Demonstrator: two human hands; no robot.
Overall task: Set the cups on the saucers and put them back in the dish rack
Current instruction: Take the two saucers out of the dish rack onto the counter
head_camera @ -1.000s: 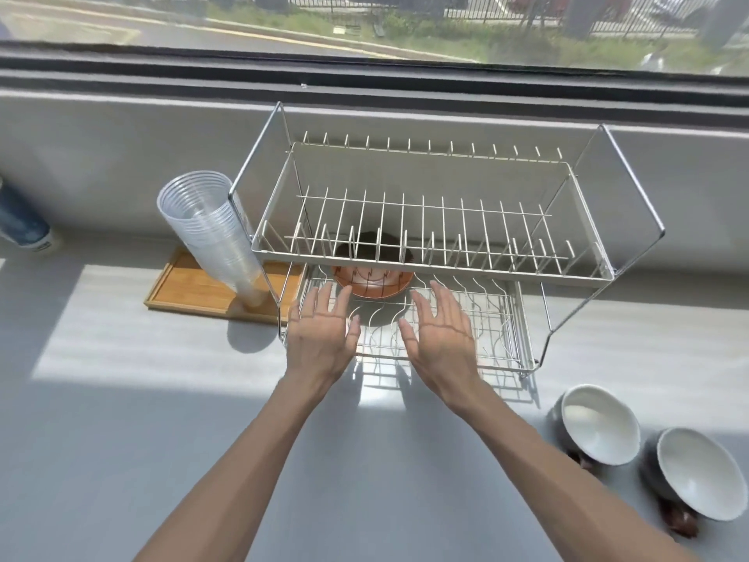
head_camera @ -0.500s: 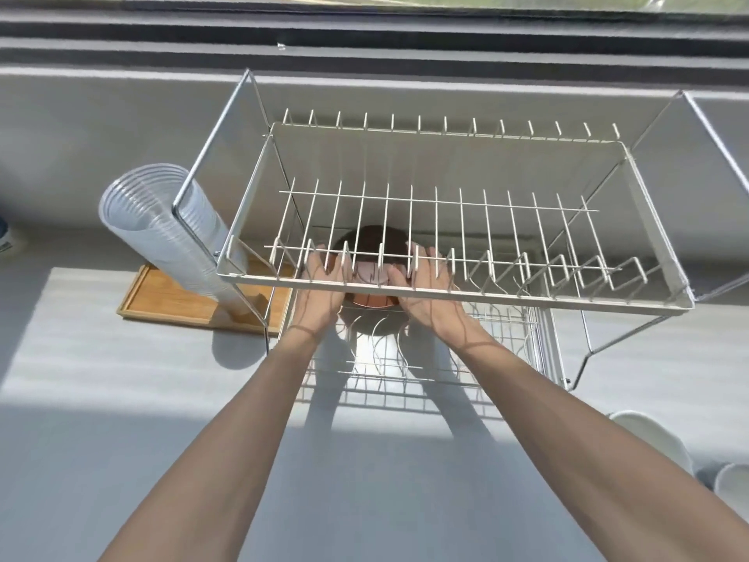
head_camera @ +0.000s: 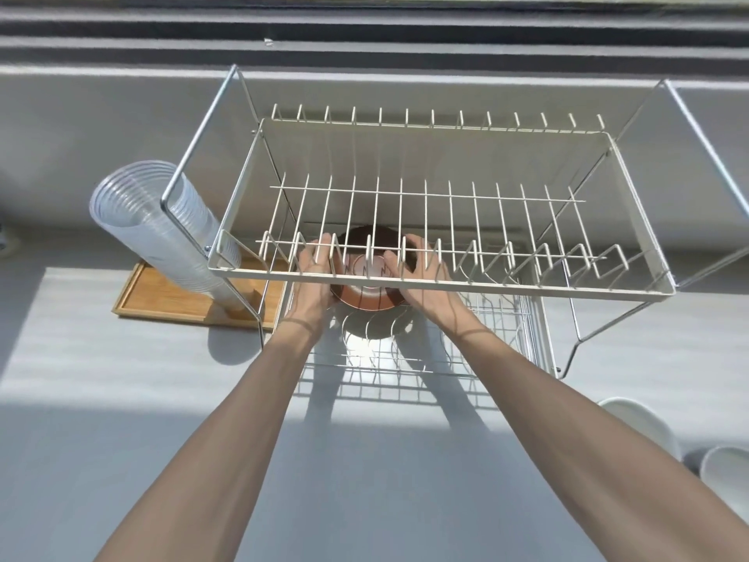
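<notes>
A two-tier white wire dish rack point(head_camera: 441, 290) stands on the grey counter by the window. On its lower shelf sits a brown saucer point(head_camera: 367, 298) with a dark cup point(head_camera: 356, 239) on it, partly hidden by the upper tier's wires. My left hand point(head_camera: 310, 285) grips the saucer's left edge. On the other side my right hand point(head_camera: 421, 279) holds the saucer and cup. Both hands reach in under the upper tier. Two white cups point(head_camera: 640, 423) lie at the lower right, cut off by the frame edge.
A tilted stack of clear plastic cups point(head_camera: 162, 225) stands on a wooden tray point(head_camera: 170, 302) left of the rack. The rack's metal frame legs point(head_camera: 583, 334) splay out on both sides. A grey wall and window sill run behind the rack.
Both hands went from hovering open in front of the rack to reaching under the upper tier and closing on the saucer and cup. The view moved closer and tilted down.
</notes>
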